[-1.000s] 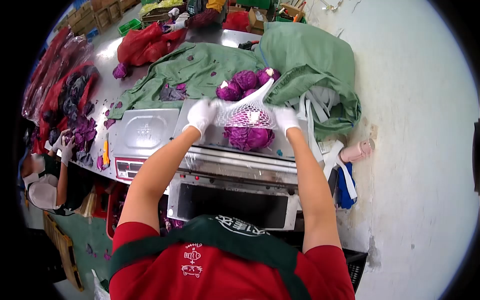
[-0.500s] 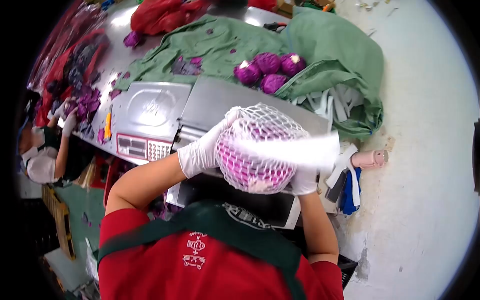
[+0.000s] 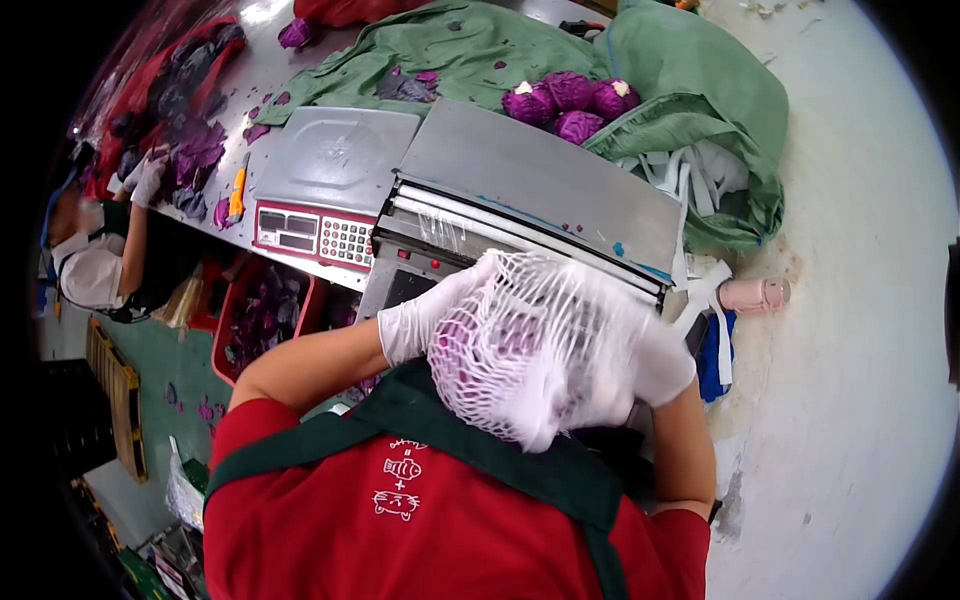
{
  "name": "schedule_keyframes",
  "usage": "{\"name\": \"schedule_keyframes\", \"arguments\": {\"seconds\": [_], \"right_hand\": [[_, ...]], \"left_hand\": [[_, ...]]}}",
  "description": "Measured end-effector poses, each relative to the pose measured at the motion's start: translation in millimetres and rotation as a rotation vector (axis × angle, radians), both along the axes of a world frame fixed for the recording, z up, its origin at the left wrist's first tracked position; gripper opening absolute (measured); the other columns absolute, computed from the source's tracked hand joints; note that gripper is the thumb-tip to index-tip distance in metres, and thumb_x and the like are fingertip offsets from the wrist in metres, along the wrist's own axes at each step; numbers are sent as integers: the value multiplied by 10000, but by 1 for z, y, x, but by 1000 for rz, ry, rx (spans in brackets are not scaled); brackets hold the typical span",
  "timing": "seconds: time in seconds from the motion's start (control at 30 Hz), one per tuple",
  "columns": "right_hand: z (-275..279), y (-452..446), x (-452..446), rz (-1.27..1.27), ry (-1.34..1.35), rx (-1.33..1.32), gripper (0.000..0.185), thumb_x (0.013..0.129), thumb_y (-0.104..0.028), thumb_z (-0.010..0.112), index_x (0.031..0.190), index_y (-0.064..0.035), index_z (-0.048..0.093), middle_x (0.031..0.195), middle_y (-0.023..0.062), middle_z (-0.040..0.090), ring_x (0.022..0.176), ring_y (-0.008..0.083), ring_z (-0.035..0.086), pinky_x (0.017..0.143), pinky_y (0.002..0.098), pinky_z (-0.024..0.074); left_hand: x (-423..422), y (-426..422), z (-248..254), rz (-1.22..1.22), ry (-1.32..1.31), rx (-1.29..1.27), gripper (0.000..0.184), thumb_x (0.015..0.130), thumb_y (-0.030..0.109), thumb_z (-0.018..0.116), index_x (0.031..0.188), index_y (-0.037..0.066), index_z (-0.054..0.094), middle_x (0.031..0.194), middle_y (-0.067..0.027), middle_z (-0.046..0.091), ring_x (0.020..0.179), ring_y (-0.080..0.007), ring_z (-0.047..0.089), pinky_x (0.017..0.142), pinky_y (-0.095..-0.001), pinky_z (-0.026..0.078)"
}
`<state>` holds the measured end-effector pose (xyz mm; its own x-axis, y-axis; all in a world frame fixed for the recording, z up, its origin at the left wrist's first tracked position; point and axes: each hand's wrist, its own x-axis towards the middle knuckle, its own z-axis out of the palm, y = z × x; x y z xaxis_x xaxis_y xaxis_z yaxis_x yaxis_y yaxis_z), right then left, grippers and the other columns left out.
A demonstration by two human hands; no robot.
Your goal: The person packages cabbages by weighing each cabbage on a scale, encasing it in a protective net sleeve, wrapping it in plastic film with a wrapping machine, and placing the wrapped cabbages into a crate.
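A purple cabbage (image 3: 455,350) sits inside a white foam net (image 3: 520,400), held close to my chest. My left hand (image 3: 430,318), in a white glove, is closed around the netted cabbage's left and upper side. On the other side, my gloved right hand (image 3: 660,365) is blurred by motion. The net is stretched across to it, and its fingers appear closed on the mesh. Just beyond my hands is a wrapping machine (image 3: 540,185) with a flat metal top and a roller.
A digital scale (image 3: 340,155) stands left of the machine, with a yellow cutter (image 3: 237,190) beside it. Several purple cabbages (image 3: 570,90) lie by a green sack (image 3: 700,60). A pink cup (image 3: 755,295) is at right. A co-worker (image 3: 95,250) handles leaves at far left.
The netted cabbage has come down closer to my chest. My right hand has moved right and is drawing the net out sideways, while the white strip across it is gone from view.
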<state>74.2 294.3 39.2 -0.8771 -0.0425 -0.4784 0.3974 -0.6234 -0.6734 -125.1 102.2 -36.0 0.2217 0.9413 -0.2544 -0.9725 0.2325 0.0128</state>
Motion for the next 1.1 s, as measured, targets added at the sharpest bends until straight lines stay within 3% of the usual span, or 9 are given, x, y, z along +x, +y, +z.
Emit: {"name": "schedule_keyframes", "arguments": {"seconds": [0.1,0.23,0.5,0.6,0.73,0.77,0.9,0.97,1.1], "right_hand": [[37,-19,-14,-399,77,-35,398,942,-238,475,1206,57,512,1082,143,627,858,184,640,777,314,534],[-14,-42,-9,-305,-40,240,287,959,-193,475,1089,36,587,1089,99,634,1004,152,593,908,310,471],[-44,-40,-16,-314,3,485,158,926,-134,548,938,10,611,944,47,657,859,94,602,819,238,486],[-35,-69,6,-146,223,601,347,913,-119,529,1243,-12,533,1219,99,591,1077,131,551,946,268,431],[-14,-75,7,-259,2,-130,520,988,-409,368,1369,-57,406,1323,94,523,1192,211,513,1018,367,401],[1,-80,6,-301,108,-213,528,988,-441,336,1340,-62,442,1301,93,540,1167,219,532,996,383,425],[-15,-68,-3,-495,339,-560,493,992,-400,307,1262,-48,523,1244,121,578,1098,245,575,955,392,471],[-26,-52,-18,-594,415,-582,481,994,-369,301,1269,-39,516,1245,137,575,1098,253,577,965,389,469],[3,5,-65,-518,596,288,545,1000,-405,294,1407,-47,354,1330,162,496,1169,237,529,1006,365,433]], "left_hand": [[-3,3,29,145,18,-111,703,950,555,339,1190,-72,550,1166,-228,603,1086,-304,588,999,-411,434],[18,2,32,184,87,213,717,966,543,297,787,-41,673,1002,-209,660,975,-330,608,959,-432,446],[35,12,22,151,6,267,709,915,626,340,892,-26,616,971,-176,650,927,-295,596,890,-413,453],[29,9,41,254,48,251,639,931,591,343,997,5,590,903,-219,654,863,-319,627,813,-428,491],[8,-5,104,543,232,84,528,932,527,421,1056,45,597,820,-209,665,736,-303,658,685,-421,537],[-4,-2,84,466,-60,484,502,953,482,410,1089,35,595,810,-192,652,775,-283,649,753,-424,523],[10,17,119,1070,1043,-91,361,956,344,468,1108,28,555,943,-41,590,913,-182,563,806,-333,451],[-15,16,116,922,976,-311,407,935,397,491,1132,45,543,984,-53,584,978,-193,548,873,-356,435],[-9,65,108,412,548,-79,590,977,509,325,1331,46,424,1278,-128,526,1181,-265,503,942,-420,463]]}}
